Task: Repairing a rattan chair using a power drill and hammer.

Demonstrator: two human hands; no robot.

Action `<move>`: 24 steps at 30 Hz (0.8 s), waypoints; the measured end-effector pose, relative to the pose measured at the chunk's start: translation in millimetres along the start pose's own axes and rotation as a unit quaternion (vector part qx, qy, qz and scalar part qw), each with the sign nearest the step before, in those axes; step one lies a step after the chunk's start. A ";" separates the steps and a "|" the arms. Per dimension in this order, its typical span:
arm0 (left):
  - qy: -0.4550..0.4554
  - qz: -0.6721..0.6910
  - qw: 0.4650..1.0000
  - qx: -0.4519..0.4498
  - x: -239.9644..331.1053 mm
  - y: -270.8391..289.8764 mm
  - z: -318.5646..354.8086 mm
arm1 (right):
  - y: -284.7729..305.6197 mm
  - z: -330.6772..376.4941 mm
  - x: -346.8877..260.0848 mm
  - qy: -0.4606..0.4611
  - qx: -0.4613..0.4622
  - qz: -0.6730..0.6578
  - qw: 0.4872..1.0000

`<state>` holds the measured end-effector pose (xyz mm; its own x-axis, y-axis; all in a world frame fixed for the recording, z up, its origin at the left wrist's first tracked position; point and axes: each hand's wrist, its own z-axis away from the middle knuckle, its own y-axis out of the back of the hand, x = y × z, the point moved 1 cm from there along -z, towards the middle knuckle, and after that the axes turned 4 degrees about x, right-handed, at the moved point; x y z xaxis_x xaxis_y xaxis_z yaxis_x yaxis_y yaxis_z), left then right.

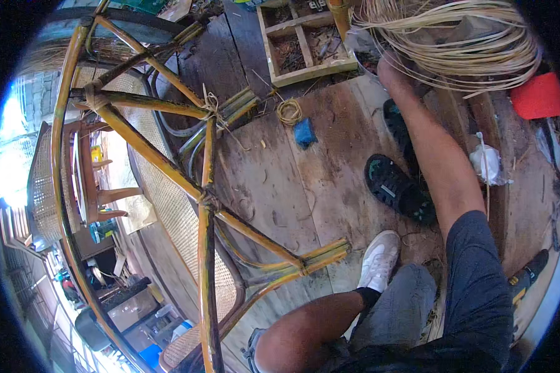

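Observation:
My right arm [438, 149], in a dark sleeve, stretches away toward a large coil of pale cane strips [479, 46]. The right hand is hidden or blurred at the arm's far end, beside the coil and some clear plastic [359, 40], so its fingers cannot be read. My left hand is out of view. At left stands a bamboo frame [152, 149] of brownish-yellow poles, its joints bound with strips; loose strip ends [211, 105] stick out from one joint. A small ring of cane strip [289, 112] lies on the boards near a blue packet [304, 133].
A divided wooden tray [314, 71] with scraps stands at the far side. Dark shoes [399, 189] lie on the wooden floor [274, 180] near my white sneaker [380, 258]. A red object [538, 96] and a white bundle [486, 165] sit at right; woven cane furniture [174, 217] is behind the frame.

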<state>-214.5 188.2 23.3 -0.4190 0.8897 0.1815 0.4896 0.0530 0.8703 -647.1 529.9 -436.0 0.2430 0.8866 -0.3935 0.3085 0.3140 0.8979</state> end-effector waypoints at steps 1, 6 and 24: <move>-0.004 0.003 1.000 0.005 -0.5 0.4 0.5 | 7.4 4.0 -5.7 0.033 -0.027 0.018 0.999; -0.035 0.028 0.999 0.030 -5.0 7.1 5.0 | 38.3 21.2 -17.0 -0.213 -0.068 -0.275 0.935; -0.123 0.441 0.885 0.080 -91.8 47.6 36.2 | 458.5 463.0 -127.2 -0.204 -0.270 -0.895 0.290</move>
<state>-125.0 125.5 31.5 0.3500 0.6875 0.6363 0.6537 -0.6658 0.3598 -110.7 403.8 -65.5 0.2608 -0.9410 -0.2155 0.1131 0.2514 -0.9612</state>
